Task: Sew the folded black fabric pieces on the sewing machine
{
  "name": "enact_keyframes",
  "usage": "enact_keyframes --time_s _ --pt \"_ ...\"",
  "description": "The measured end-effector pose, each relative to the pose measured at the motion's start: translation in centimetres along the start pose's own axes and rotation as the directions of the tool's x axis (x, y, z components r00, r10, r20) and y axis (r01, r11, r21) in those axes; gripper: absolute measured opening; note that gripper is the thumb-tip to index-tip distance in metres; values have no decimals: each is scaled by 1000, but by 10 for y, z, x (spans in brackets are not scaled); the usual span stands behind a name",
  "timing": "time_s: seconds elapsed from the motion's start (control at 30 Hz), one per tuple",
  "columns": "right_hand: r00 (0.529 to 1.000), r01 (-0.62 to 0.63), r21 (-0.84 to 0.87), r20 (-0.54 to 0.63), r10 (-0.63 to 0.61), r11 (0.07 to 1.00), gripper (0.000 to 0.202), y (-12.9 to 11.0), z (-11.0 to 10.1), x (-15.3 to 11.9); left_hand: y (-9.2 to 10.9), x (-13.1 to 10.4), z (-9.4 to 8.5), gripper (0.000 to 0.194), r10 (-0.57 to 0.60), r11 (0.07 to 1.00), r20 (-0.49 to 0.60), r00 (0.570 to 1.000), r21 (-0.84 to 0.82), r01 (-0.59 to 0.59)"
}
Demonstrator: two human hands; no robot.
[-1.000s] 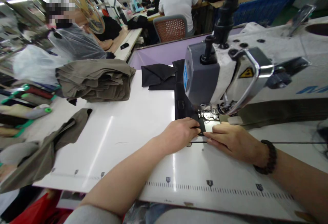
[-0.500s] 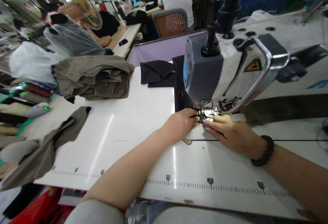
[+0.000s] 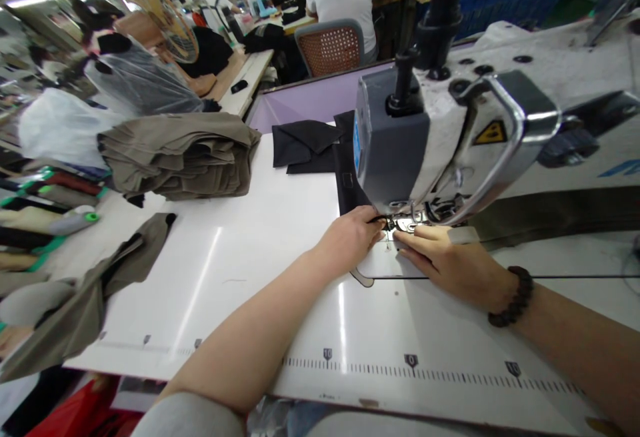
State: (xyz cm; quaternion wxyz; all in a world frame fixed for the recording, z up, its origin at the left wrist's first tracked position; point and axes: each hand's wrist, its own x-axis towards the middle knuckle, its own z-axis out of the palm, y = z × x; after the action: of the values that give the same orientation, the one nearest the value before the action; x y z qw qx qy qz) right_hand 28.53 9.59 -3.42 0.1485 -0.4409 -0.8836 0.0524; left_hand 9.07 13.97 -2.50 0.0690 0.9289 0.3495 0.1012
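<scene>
My left hand [image 3: 351, 238] is closed on the edge of the black fabric [image 3: 349, 180], just left of the needle area of the sewing machine [image 3: 393, 137]. My right hand [image 3: 450, 260] lies with its fingers stretched out on the machine's bed, fingertips close to the presser foot [image 3: 407, 223]; it holds nothing visible. A dark bracelet [image 3: 515, 295] is round my right wrist. Behind my left hand the black fabric runs back beside the machine head. A folded black piece [image 3: 305, 143] lies at the back of the white table [image 3: 250, 237].
A stack of brown-grey fabric [image 3: 185, 153] sits at the back left. Thread cones [image 3: 70, 217] and a loose brown-grey piece [image 3: 95, 290] are at the far left. An olive strip [image 3: 560, 213] lies right of the machine head. A person sits beyond, by a chair [image 3: 330, 50].
The black fabric's edge at my left hand has drawn back from the plate in front of the presser foot. My left hand has shifted slightly left. The view has shifted a little.
</scene>
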Motion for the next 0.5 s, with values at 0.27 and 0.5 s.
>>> enact_keyframes --time_s 0.27,0.5 --pt "999 -28 44 16 28 999 31 0 2 -1 0 0 1 13 2 1000 -21 1000 16 -2" --pt "999 -26 57 22 25 998 31 0 1 0 2 0 1 10 -17 999 -12 1000 33 18"
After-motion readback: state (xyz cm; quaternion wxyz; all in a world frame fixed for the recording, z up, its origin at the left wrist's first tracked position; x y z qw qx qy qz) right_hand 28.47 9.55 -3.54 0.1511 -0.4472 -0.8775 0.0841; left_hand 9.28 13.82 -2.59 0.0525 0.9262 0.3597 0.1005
